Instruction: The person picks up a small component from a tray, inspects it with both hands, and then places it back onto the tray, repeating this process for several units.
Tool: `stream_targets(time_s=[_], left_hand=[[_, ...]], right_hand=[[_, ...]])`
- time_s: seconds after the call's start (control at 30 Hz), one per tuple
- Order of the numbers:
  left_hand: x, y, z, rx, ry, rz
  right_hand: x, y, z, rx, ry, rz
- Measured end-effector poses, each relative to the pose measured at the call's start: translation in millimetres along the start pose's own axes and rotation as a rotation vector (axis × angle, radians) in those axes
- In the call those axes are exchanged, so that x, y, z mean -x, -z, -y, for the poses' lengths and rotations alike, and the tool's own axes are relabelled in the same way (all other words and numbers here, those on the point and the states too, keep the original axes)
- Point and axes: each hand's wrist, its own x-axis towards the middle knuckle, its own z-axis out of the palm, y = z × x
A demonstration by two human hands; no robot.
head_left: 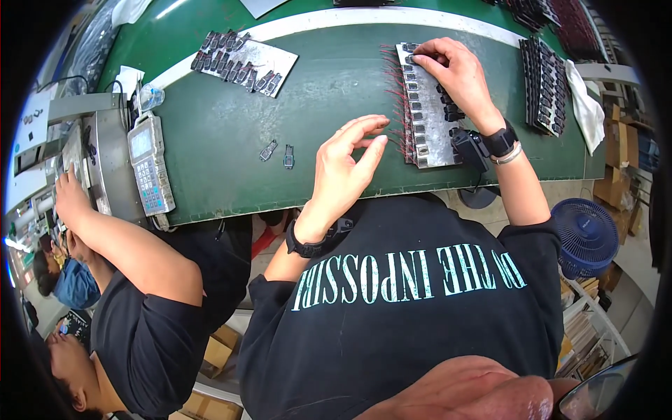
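Observation:
A grey metal plate (439, 136) lies on the green table in front of me, with small black parts (416, 106) in a row along its left side. Thin red wires (396, 105) stick out leftward from that row. More black parts (450, 105) sit along the plate's right side. At the far left corner of the plate, my right hand (458, 73) pinches one small black part between thumb and fingers. My left hand (343, 164) hovers left of the near wires, fingers stretched and thumb apart, holding nothing. Two loose black parts (288, 157) lie farther left on the table.
Another plate (269, 56) with black parts lies at the far left. Stacked loaded plates (542, 91) stand at the right, beside a white cloth (586, 105). A keypad controller (147, 164) hangs at the left, near a co-worker's arm (140, 252). A blue fan (584, 238) stands right.

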Motion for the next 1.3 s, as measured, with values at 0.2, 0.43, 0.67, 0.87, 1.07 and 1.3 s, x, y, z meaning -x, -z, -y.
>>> stream_targets(time_s=[0.2, 0.43, 0.67, 0.87, 1.07, 1.3], left_hand=[[1.0, 3.4, 1.1, -0.018, -0.010, -0.014], [12.7, 17.1, 3.6, -0.081, 0.003, -0.089], [40.7, 41.2, -1.4, -0.329, -0.028, -0.234], [57.2, 67.4, 11.6, -0.987, -0.059, -0.495], [62.6, 67.0, 22.9, -1.075, -0.055, -0.465], [42.6, 62.1, 11.4, -0.695, -0.041, -0.391]], right_hand=[[-0.3, -0.9, 3.8, 0.092, 0.103, -0.075], [-0.6, 0.4, 20.7, 0.245, 0.374, 0.018], [-17.1, 7.3, 21.8, 0.299, 0.468, 0.219], [-26.2, 18.6, 29.1, 0.313, 0.504, 0.324], [-9.3, 21.7, 33.9, 0.224, 0.456, 0.238], [15.8, 27.4, 56.5, -0.558, -0.209, 0.271]])
